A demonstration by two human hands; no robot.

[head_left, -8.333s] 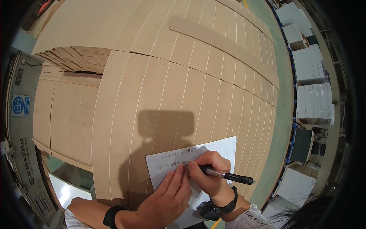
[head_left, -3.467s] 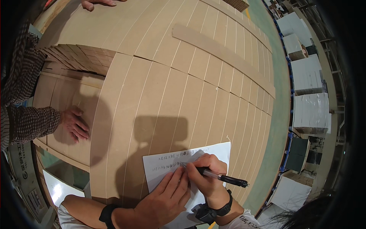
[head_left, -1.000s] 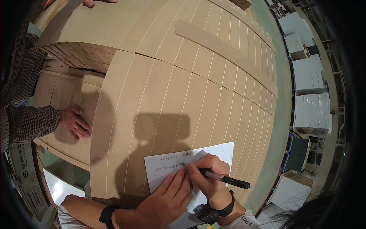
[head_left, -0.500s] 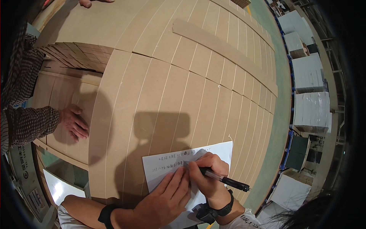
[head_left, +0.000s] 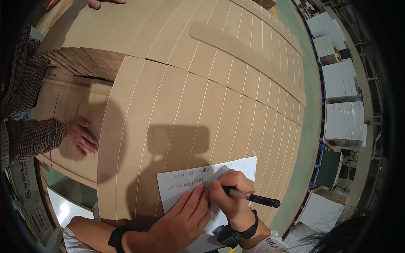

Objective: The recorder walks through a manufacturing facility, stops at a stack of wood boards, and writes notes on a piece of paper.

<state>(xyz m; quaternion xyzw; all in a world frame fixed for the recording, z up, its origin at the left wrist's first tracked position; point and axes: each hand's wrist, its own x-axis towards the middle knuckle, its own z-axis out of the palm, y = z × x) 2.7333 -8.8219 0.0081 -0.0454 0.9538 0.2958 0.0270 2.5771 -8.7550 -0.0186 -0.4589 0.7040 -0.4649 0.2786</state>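
Observation:
A white sheet of paper with lines of handwriting lies on the brown boards in front of me. My left hand rests flat on it, fingers stretched out and pointing up the page. Between the fingers of my right hand is a black and clear pen. Its tip meets the paper at the end of the second line, close beside my left fingertips. The pen's back end slants down to the right. A black band circles each of my wrists.
At the left, a person in a checked sleeve rests a hand on a lower board. More fingers show at the upper left. One loose strip lies across the boards. White stacks stand along the right, past a green floor.
A few more strokes stand at the end of the second line. My right hand and the pen have shifted very slightly; the left hand stays put.

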